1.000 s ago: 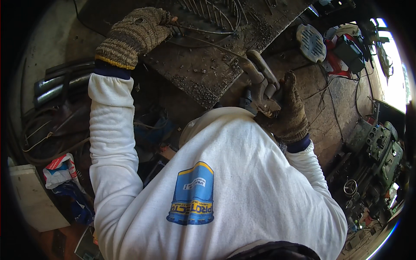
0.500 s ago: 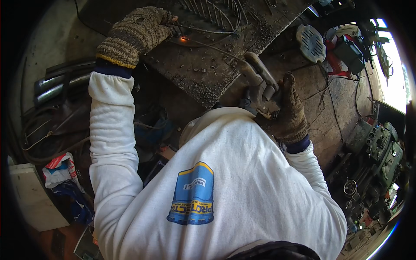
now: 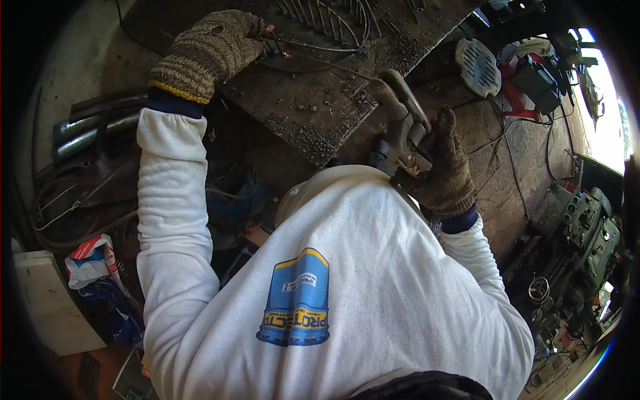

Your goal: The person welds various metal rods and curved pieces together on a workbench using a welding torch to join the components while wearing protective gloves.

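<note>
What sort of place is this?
Probably a metalworking shop, judging by the welding clamp with a thin rod, the grit-strewn table and the large dark machine at right.

I see a white long-sleeved shirt, creased along both sleeves, with a blue bucket-shaped print edged in yellow — its lettering inverted from my view. Navy cuffs end the sleeves. The left hand and right hand wear knitted gloves — brown-and-beige striped, the left hemmed yellow.
</note>
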Demonstrator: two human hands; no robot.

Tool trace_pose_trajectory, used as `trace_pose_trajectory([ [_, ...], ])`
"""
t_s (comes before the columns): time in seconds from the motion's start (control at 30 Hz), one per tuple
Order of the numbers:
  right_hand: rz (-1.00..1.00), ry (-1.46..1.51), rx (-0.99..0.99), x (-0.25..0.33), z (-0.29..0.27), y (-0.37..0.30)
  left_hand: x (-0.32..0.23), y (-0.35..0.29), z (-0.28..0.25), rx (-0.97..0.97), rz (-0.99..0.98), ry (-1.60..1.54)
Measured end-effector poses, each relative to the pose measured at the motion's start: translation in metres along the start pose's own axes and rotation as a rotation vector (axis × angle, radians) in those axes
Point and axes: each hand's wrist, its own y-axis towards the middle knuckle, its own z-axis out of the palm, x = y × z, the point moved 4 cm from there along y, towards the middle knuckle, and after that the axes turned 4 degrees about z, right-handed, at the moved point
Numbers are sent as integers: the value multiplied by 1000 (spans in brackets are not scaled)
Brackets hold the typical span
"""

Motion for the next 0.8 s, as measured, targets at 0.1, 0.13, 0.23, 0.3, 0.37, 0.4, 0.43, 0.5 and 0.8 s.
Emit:
trace_pose_trajectory([
  [0.1,-78,-22,-43,7,-3,-2,4,-7,3,-115,137,-32],
  [0.13,-28,16,-19,5,-2,-1,4,-7,0,-115,135,-32],
  [0.23,92,345,46,2,9,-1,6,-1,-2,71,-45,66],
  [0.3,36,383,45,7,6,1,6,6,1,5,29,41],
  [0.37,-325,-255,-72,27,-3,7,6,-3,2,-36,51,32],
  [0.4,-374,-281,-57,26,-2,8,7,-4,0,-49,60,22],
  [0.43,-392,-262,-44,22,-1,8,7,-6,0,-56,59,24],
  [0.5,-399,-223,-45,18,0,8,6,-5,0,-66,63,22],
  [0.8,-487,-146,-139,10,-2,1,6,-10,-3,-103,74,0],
])
